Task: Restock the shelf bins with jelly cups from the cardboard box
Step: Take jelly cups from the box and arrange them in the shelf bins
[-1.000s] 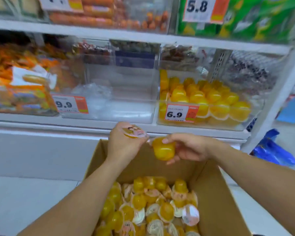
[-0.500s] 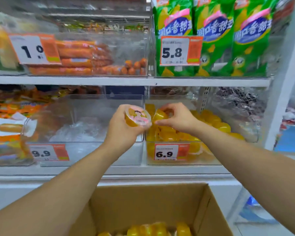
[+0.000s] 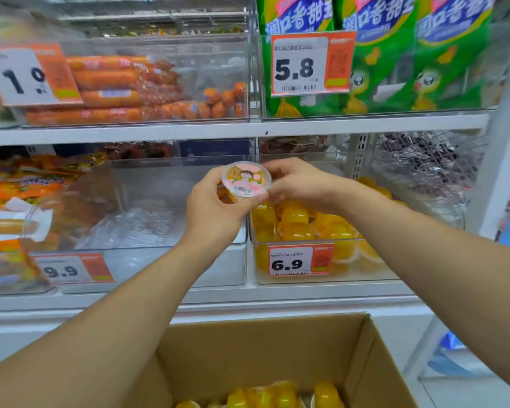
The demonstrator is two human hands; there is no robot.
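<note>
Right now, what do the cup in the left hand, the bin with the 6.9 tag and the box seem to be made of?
Jelly cup: seemingly thin clear plastic with a glossy printed film lid; the orange filling shows through. Bin: clear rigid plastic, probably acrylic; the cups inside show through its shiny wall. Box: plain brown cardboard, matte. The left hand holds the cup.

White metal shelf (image 3: 306, 293): clear plastic bin of yellow jelly cups (image 3: 295, 231) beside near-empty clear plastic bin (image 3: 171, 260). Upper white shelf (image 3: 189, 131): orange sausage packs (image 3: 106, 92), green snack bags (image 3: 395, 69).
</note>
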